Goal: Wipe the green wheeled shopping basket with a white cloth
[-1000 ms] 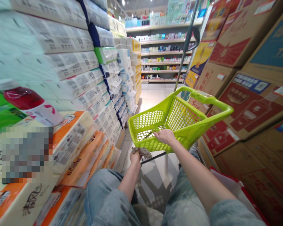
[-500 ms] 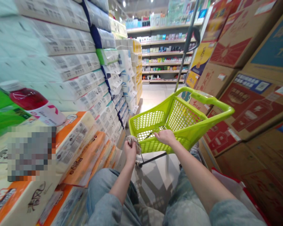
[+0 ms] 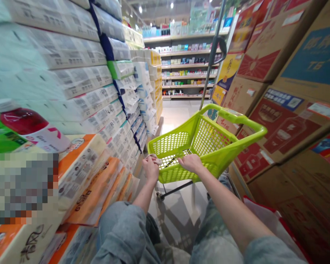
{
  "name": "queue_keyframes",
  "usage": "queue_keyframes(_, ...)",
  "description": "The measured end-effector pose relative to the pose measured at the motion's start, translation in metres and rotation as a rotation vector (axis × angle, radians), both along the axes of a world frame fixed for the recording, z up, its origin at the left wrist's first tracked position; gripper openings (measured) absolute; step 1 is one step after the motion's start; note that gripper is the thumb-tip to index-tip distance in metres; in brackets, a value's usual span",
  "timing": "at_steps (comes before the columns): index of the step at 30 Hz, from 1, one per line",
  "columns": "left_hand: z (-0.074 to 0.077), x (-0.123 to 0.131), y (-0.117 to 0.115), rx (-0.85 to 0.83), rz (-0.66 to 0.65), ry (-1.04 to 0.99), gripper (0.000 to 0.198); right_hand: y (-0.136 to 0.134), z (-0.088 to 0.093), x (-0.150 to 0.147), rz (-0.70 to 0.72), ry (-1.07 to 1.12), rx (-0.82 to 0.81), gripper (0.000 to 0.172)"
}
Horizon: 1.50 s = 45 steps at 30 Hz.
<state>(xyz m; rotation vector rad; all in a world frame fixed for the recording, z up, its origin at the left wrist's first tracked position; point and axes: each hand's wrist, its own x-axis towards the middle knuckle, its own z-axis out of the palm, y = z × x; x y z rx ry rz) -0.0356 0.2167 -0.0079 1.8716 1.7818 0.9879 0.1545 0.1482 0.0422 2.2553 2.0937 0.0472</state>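
Observation:
A lime-green shopping basket cart [image 3: 231,156] with lattice walls stands in front of my knees. My left hand [image 3: 151,168] is closed on a pale, crumpled cloth [image 3: 157,160] at the near left corner of the basket's rim. Most of the cloth is hidden by my fingers. On the near rim, to the right of that corner, my right hand [image 3: 191,162] is closed round the edge. Inside, the lattice floor of the basket shows between the two hands.
Tissue packs [image 3: 82,183] are piled at my left, with a bottle of red drink [image 3: 27,124] lying tilted on top beside a pixelated patch. Taller paper stacks [image 3: 79,80] rise behind. Cardboard cartons [image 3: 280,121] line the right. Stocked shelves [image 3: 181,66] stand at the aisle's end.
My left hand has risen slightly with the cloth, from the basket's outer side to its rim corner. The cloth is now more bunched and hidden. My right hand stays on the rim.

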Motion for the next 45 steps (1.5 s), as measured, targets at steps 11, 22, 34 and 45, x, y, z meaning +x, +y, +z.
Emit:
queue_keyframes(11, -0.005, 0.000, -0.047, -0.017, -0.048, -0.102, 0.011, -0.004, 0.001, 0.017, -0.032, -0.017, -0.050, 0.056)
queue_keyframes(22, 0.003, -0.010, 0.039, -0.063, -0.044, 0.078, 0.016, -0.011, 0.001, 0.009, 0.096, -0.021, 0.047, 0.055)
queue_keyframes(34, 0.009, -0.002, 0.012, -0.093, -0.076, 0.278, 0.018, -0.007, 0.000, 0.019, -0.025, 0.011, -0.010, 0.052)
queue_keyframes(45, 0.014, 0.013, -0.023, -0.175, -0.018, 0.223, 0.016, -0.003, -0.001, 0.029, -0.107, -0.016, 0.101, 0.053)
